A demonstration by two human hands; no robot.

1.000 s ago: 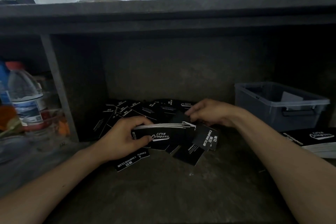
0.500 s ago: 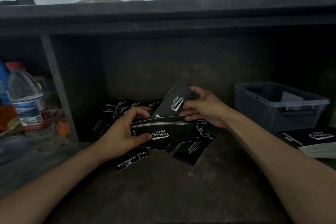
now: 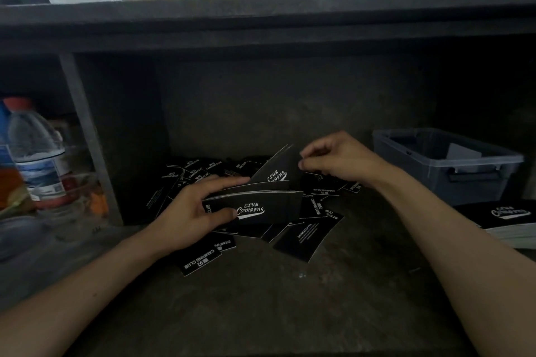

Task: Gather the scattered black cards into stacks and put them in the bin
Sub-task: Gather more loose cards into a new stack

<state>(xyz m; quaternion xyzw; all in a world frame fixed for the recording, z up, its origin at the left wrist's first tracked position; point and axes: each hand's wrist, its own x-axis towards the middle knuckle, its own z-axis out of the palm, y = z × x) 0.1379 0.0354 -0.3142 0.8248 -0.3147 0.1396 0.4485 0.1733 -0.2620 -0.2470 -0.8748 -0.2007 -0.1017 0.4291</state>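
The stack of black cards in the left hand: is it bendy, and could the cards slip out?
Probably a bit bendy: the stack curves where the left hand grips it. Likely slippery too, since its edges fan apart. The single card the right hand pinches looks light.

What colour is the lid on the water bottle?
Red. The lid tops the clear bottle at the far left of the head view, the only view here.

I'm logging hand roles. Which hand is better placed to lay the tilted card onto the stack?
Right. The right hand pinches the tilted card at its raised edge, and the card's lower end meets the stack. The left hand is occupied gripping that stack.
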